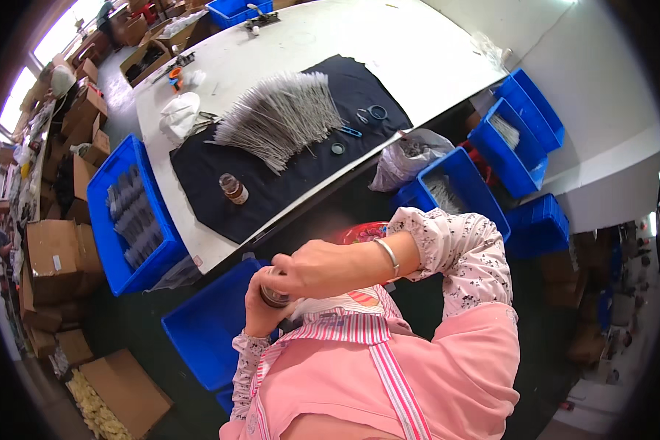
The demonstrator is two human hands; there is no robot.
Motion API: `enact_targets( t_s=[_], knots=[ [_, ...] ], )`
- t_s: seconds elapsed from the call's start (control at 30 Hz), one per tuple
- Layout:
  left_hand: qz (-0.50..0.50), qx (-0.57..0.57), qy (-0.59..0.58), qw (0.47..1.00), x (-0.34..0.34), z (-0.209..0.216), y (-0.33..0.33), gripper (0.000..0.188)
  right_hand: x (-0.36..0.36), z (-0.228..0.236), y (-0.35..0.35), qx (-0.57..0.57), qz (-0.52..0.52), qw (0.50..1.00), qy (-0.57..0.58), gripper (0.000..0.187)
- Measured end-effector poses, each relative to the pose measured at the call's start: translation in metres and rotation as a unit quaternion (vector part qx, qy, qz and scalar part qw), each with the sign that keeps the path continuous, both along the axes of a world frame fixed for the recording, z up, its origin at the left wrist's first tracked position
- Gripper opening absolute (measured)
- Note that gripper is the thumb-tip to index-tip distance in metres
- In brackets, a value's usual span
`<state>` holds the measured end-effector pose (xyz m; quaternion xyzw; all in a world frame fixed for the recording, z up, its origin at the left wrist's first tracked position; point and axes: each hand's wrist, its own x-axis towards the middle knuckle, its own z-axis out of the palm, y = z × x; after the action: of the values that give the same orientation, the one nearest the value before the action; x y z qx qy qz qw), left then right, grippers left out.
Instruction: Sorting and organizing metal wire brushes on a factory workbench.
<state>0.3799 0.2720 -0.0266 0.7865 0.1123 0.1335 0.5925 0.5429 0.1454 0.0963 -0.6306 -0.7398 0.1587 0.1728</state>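
Close to my chest, my left hand (258,314) is wrapped round a small jar (273,295). My right hand (312,268) closes over the jar's upper part, so its top is hidden. On the white table (418,44) lies a dark cloth (198,192) with a wide, fanned pile of thin grey wire-like sticks (275,121). A glass jar with reddish-brown contents (233,189) stands on the cloth's near left part. Right of the pile lie a small round dark lid-like piece (337,148), a blue-handled tool (350,131) and a dark ring (378,112).
A blue crate (136,275) with grey bundles stands left of the table; another blue bin (205,330) is below it. Several blue bins (484,176) and a white sack (411,158) stand to the right. A white bag (180,117) lies left of the pile. Cardboard boxes (59,253) line the left.
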Motion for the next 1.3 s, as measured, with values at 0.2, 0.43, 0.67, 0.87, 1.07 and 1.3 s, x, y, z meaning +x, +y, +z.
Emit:
enact_targets(
  t_s=[0.2, 0.43, 0.67, 0.87, 1.07, 1.3],
  knots=[
    [-0.025, 0.014, 0.039, 0.999, 0.002, -0.005, -0.007, 0.07, 0.0, -0.011, -0.015, 0.058, -0.019, 0.998, -0.002, 0.057],
    [-0.044, -0.026, 0.076, 0.996, 0.002, -0.017, -0.005, 0.074, -0.003, -0.013, -0.026, -0.096, -0.129, 0.984, 0.082, 0.045],
    [0.013, 0.172, 0.012, 0.985, 0.018, 0.0, -0.007, 0.069, -0.007, -0.038, -0.024, -0.03, -0.215, 0.968, 0.126, 0.038],
    [0.14, 0.357, -0.052, 0.922, 0.071, -0.01, -0.012, 0.059, 0.026, -0.069, -0.015, 0.074, -0.411, 0.885, 0.207, 0.038],
    [0.072, 0.252, -0.074, 0.962, 0.141, -0.026, -0.022, 0.065, 0.07, -0.063, -0.031, 0.08, -0.473, 0.853, 0.206, 0.046],
    [-0.034, 0.138, -0.071, 0.987, 0.264, -0.03, -0.037, 0.071, 0.191, -0.045, -0.062, 0.056, -0.404, 0.89, 0.205, 0.05]
  ],
)
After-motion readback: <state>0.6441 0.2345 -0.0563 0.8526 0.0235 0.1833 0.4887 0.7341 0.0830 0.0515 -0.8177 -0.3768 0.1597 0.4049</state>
